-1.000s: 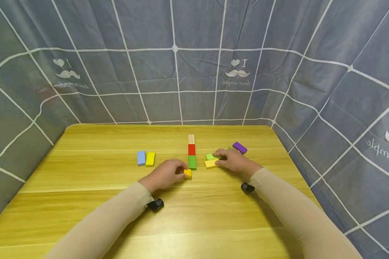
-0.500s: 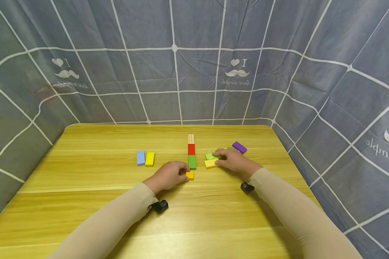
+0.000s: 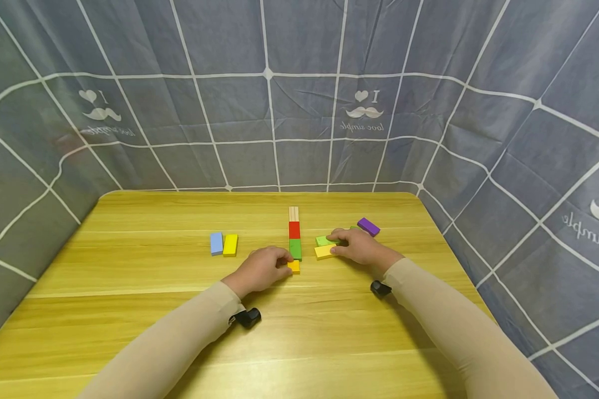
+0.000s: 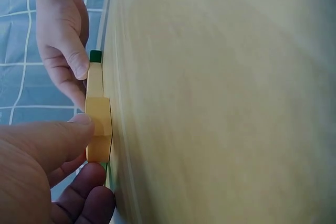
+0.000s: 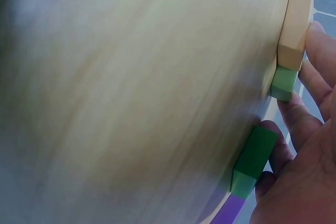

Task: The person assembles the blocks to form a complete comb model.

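Here, your left hand (image 3: 262, 269) pinches an orange block (image 3: 295, 267), seemingly touching the near end of the green block (image 3: 295, 249); gentle, level pressure should keep their sides flush. Your right hand (image 3: 361, 248) touches a pale yellow block (image 3: 322, 252) and a lime block (image 3: 323, 241); whether it grips either, you cannot tell. No container shows; blocks lie directly on the table (image 3: 309, 349).

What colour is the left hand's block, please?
The block is orange-yellow, clearest in the head view.

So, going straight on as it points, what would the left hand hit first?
Probably the green block in the row ahead, beside the orange block the left hand pinches; any gap is hard to judge.
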A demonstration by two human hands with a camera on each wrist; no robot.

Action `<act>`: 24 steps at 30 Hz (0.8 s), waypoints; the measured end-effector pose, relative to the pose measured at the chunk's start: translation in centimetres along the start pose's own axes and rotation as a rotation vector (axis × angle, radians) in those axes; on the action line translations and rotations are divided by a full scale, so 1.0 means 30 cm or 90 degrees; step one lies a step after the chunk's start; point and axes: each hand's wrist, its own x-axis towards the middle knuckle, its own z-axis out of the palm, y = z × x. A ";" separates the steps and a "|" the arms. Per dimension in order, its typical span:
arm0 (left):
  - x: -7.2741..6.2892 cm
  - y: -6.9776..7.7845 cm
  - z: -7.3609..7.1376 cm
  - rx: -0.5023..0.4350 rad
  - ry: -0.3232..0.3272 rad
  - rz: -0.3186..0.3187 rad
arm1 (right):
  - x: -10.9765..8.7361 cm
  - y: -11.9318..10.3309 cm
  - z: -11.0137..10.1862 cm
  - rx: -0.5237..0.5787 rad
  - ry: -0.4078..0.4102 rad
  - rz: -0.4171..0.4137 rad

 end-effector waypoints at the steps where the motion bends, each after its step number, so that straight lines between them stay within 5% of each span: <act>1: 0.000 0.002 0.000 0.002 0.001 0.001 | 0.000 0.000 0.000 0.001 0.001 -0.001; 24: 0.005 0.017 -0.001 0.016 0.005 0.005 | 0.001 0.000 -0.001 0.009 -0.003 -0.005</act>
